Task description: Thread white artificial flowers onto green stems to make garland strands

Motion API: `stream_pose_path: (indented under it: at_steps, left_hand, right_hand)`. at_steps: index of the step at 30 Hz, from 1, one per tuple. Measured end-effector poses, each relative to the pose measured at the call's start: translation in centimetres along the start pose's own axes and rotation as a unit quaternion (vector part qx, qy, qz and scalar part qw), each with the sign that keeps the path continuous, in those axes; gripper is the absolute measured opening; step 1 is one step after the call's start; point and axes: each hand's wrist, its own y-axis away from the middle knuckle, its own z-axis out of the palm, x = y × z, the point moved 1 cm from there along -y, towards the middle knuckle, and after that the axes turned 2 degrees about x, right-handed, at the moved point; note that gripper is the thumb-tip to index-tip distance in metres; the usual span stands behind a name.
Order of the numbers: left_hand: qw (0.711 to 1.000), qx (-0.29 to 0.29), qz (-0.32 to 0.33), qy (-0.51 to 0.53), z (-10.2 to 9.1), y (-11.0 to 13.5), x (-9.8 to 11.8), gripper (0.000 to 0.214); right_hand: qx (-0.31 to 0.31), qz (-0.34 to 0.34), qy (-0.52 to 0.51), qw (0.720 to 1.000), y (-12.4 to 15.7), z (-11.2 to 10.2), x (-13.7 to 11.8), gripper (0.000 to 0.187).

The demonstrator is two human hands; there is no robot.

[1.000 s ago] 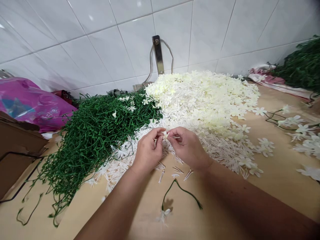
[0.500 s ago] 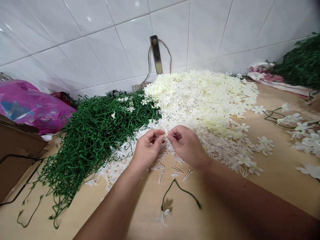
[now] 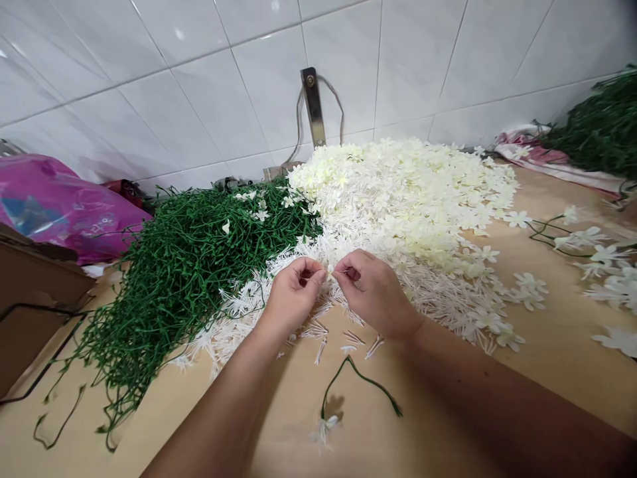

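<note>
Since a second ago, your left forefinger has drawn in: its tip, then reaching out over the flower [image 3: 330, 269], now sits by the thumb, and fewer petals show. Your right hand [image 3: 375, 292] has hardly moved.

You hold both forearms out over the table [image 3: 298, 425], angled inward so that your hands almost meet straight ahead of you. Your left hand [image 3: 294, 292] pinches the flower between thumb and forefinger, with a small rounded gap behind the tips. Your right hand pinches at the flower's other side, thumb and forefinger nearly together and the other fingers curled in. The flower itself is small and partly hidden by your fingertips.

It sits in front of the white strands [image 3: 239, 325], with the green stems [image 3: 199, 252] to your left. A sprig [image 3: 348, 359] lies between your forearms, nearer you.
</note>
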Motion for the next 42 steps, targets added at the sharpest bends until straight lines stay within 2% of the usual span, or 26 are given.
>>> stream_pose_path:
  at_steps: [8, 18, 21, 27, 33, 38, 42]
  left_hand:
    - [0.991, -0.004, -0.073, 0.108, 0.3, 0.1, 0.8, 0.009]
    - [0.988, -0.008, -0.083, 0.13, 0.2, 0.0, 0.6, 0.011]
    - [0.991, -0.016, -0.062, 0.114, 0.3, 0.1, 0.4, 0.011]
    - [0.999, -0.008, -0.02, 0.044, 0.4, 0.1, -0.3, 0.007]
    - [0.996, -0.007, -0.025, 0.08, 0.1, 0.2, 0.4, 0.007]
    - [0.986, 0.002, -0.048, 0.158, -0.1, 0.0, 0.7, 0.009]
    - [0.984, -0.007, -0.054, 0.172, 0.1, -0.1, 0.5, 0.008]
  right_hand:
    - [-0.01, 0.056, -0.026, 0.998, 0.0, 0.2, 0.3, 0.006]
    - [-0.024, 0.089, -0.062, 0.994, 0.0, 0.4, 0.3, 0.006]
    - [-0.026, 0.081, -0.049, 0.995, 0.0, 0.4, 0.2, 0.004]
    - [-0.011, 0.011, 0.005, 1.0, 0.2, 0.3, -0.1, 0.004]
    - [-0.003, -0.003, 0.0, 1.0, 0.2, 0.2, -0.2, 0.006]
    - [0.013, 0.047, -0.086, 0.995, 0.0, 0.4, 0.3, 0.004]
    - [0.0, 0.097, -0.146, 0.985, 0.0, 0.7, 0.5, 0.003]
